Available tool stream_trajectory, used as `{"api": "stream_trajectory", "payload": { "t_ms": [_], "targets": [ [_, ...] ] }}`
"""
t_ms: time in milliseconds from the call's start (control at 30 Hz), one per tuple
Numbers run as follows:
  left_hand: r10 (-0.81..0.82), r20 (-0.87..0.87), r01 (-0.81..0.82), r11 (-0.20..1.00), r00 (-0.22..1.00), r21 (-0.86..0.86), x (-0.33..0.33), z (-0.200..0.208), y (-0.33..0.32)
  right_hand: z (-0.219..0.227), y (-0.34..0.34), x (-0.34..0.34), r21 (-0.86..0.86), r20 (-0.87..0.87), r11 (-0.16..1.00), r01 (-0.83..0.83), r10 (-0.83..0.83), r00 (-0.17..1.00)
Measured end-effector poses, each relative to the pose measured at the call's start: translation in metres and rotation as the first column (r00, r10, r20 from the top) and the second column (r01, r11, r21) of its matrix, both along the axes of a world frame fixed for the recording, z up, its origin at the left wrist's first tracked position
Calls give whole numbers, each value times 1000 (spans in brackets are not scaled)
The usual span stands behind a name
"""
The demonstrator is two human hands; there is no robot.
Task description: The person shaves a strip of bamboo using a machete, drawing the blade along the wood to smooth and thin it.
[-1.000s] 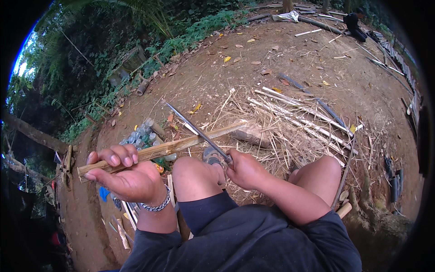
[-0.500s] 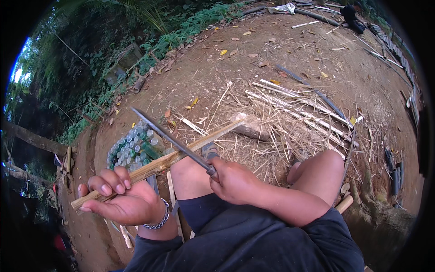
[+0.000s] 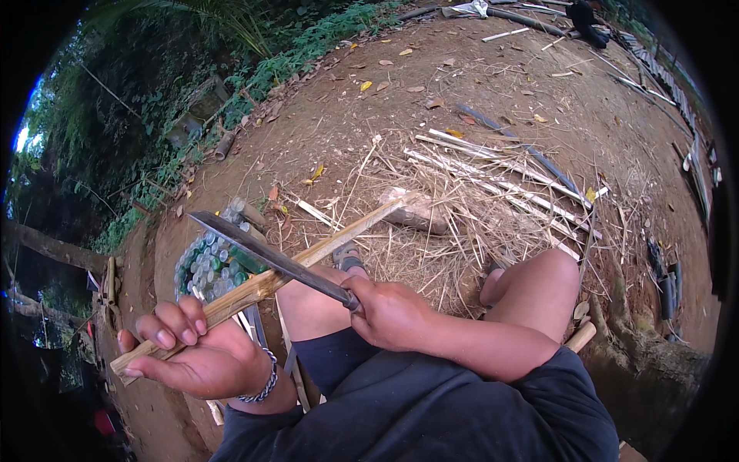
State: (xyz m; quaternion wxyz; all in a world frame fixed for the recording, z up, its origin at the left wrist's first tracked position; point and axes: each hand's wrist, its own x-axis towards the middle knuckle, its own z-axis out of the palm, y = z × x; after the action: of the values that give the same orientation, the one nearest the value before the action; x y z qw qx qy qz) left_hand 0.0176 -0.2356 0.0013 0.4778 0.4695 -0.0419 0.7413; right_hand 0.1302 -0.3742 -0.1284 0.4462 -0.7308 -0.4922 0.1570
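Note:
My left hand (image 3: pixel 196 350), with a chain bracelet at the wrist, is closed round the near end of a long split bamboo strip (image 3: pixel 327 245). The strip slants up to the right, and its far end meets a short log (image 3: pixel 416 212) on the ground. My right hand (image 3: pixel 392 312) grips a machete (image 3: pixel 269 252), whose dark blade points up to the left. The blade crosses the strip about midway, over my left knee; whether its edge touches the strip I cannot tell. The machete's handle is mostly hidden in my fist.
Shavings (image 3: pixel 454 266) litter the soil around the log. Pale split strips (image 3: pixel 508 181) and a grey pipe (image 3: pixel 531 150) lie beyond to the right. A heap of plastic bottles (image 3: pixel 212 266) stands left of my knee. Tree roots (image 3: pixel 635 346) rise at the right. Another person (image 3: pixel 586 27) shows far off.
The machete has moved left and down along the strip toward my left hand, its blade now turned broader to view. My left hand has shifted slightly down and left; my view has tilted a little.

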Motion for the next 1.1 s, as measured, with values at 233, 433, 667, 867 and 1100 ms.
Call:
{"api": "stream_trajectory", "payload": {
  "t_ms": [233,433,667,867,1100],
  "targets": [
    [-23,-26,24,999,999,32,-8,19,5,-86,-10,65,-413,-112,889,199,-267,957],
    [-20,-51,25,994,998,109,-14,21,14,-29,18,28,-171,-140,985,-26,2,990],
    [-25,-28,28,992,999,124,-5,21,14,-140,1,93,-423,-180,875,234,-334,925],
    [-112,-12,113,980,994,167,4,22,20,-82,18,60,-222,-181,970,103,-145,973],
    [-138,-12,138,976,990,166,3,23,27,-242,-14,128,-514,-178,787,342,-488,855]
  ]
}}
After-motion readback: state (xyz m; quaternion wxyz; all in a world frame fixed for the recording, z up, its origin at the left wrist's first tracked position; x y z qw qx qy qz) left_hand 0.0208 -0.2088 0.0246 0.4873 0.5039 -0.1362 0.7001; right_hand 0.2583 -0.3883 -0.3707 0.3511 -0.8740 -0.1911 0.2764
